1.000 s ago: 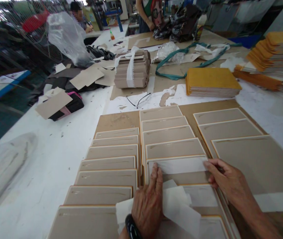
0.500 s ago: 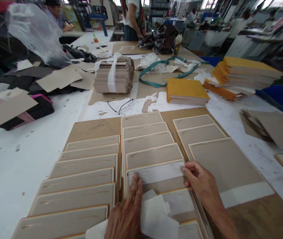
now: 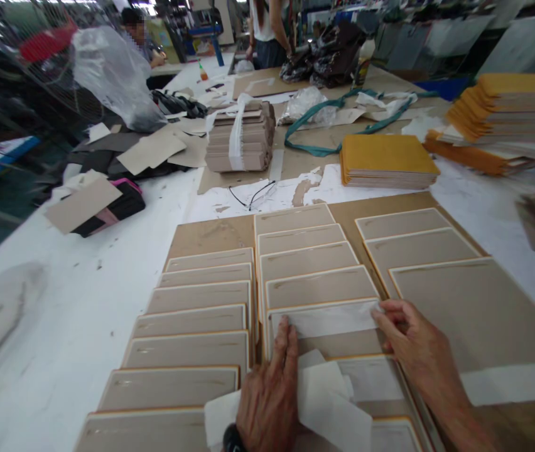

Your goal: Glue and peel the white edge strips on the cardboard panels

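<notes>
My left hand (image 3: 267, 402) presses two stretched fingers on the left end of a white paper strip (image 3: 333, 321). More loose white paper strips (image 3: 331, 408) fan out on both sides of its palm, seemingly gripped by the other fingers, which are hidden. With thumb and forefinger, my right hand (image 3: 418, 345) pinches the strip's right end. This strip lies along the top edge of a grey-beige board with an orange-and-white border (image 3: 343, 343), in the middle column of overlapping boards. Another white strip (image 3: 366, 376) lies across the board just below.
Overlapping bordered boards form a left column (image 3: 187, 348) and a right column (image 3: 479, 307) on a brown sheet (image 3: 215, 235). Beyond stand a yellow stack (image 3: 385, 157), a tied cardboard bundle (image 3: 242, 141), eyeglasses (image 3: 251, 198) and a teal strap (image 3: 312, 116). Other people are farther back.
The view has swung left, so everything sits farther right in the picture. Both hands keep their places on the strip, with little visible movement.
</notes>
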### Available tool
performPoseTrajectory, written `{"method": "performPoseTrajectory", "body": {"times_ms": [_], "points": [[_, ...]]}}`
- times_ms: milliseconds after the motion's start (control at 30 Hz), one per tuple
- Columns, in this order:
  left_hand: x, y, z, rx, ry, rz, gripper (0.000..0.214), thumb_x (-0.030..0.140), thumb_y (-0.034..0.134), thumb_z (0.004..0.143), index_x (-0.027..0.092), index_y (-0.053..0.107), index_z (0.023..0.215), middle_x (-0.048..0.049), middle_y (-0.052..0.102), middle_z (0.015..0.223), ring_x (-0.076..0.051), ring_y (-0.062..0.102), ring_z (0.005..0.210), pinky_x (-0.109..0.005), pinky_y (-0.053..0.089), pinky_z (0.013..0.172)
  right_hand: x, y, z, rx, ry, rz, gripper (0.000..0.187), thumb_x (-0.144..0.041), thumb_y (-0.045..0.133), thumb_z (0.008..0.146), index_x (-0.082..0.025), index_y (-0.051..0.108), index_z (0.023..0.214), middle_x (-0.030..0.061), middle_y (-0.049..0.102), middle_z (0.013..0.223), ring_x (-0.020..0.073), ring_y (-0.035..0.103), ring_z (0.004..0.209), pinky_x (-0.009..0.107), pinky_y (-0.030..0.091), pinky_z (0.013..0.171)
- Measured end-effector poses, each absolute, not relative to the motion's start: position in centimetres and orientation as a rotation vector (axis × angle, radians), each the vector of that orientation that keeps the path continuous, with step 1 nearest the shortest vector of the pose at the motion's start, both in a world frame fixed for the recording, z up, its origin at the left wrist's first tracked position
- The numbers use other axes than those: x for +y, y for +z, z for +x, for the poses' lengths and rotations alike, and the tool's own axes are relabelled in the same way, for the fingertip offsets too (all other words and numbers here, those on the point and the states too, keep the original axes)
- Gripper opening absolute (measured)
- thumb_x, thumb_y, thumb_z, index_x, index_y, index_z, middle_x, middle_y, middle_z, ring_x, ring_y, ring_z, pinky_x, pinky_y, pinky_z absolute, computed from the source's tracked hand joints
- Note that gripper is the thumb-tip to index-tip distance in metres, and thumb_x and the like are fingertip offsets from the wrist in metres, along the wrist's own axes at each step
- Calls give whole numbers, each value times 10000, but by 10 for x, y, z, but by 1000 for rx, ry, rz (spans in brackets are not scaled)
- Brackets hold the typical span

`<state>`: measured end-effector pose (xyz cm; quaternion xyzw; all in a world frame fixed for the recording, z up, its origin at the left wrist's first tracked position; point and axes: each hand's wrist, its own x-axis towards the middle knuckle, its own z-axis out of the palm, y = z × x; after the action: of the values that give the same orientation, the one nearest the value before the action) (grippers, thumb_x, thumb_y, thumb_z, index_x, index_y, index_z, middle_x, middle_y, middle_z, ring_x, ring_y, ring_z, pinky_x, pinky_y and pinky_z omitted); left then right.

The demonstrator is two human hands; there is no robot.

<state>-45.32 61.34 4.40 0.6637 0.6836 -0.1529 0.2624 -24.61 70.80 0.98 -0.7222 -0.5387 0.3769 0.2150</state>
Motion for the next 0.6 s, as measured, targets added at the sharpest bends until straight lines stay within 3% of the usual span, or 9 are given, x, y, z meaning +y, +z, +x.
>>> {"method": "performPoseTrajectory", "body": {"times_ms": [133, 300, 433, 600], "points": [[613, 46, -452, 1849, -433, 1792, 872, -20, 326, 606, 163, -77, 1357, -78, -102, 1440, -213, 565, 997, -371, 482, 811, 708, 5, -241, -1650, 863, -1962, 334, -481, 490, 739, -212, 544, 929, 39, 606, 789, 181, 596, 632, 326, 506, 606], [612, 46, -452, 1842, -402, 1844, 845, -30, 317, 611, 129, -28, 1365, -102, -81, 1441, -219, 586, 957, -377, 493, 792, 693, 7, -245, -2017, 264, -1682, 317, -291, 362, 824, -165, 533, 1060, 126, 573, 1003, 238, 548, 939, 391, 460, 810], [611, 44, -452, 1874, -405, 1851, 809, -52, 280, 636, 151, 10, 1371, -87, -42, 1448, -193, 589, 963, -345, 492, 800, 673, 5, -266, -2462, 171, -1194, 379, -121, 335, 828, -201, 496, 1162, 63, 590, 1136, 184, 500, 1078, 347, 410, 913], [611, 45, -454, 1898, -381, 1874, 861, -55, 311, 588, 162, 22, 1370, -71, -13, 1454, -177, 599, 937, -330, 502, 785, 670, -2, -273, -2586, 37, -1166, 382, -116, 373, 824, -203, 513, 1169, 19, 578, 1194, 181, 469, 1131, 338, 397, 915]]}}
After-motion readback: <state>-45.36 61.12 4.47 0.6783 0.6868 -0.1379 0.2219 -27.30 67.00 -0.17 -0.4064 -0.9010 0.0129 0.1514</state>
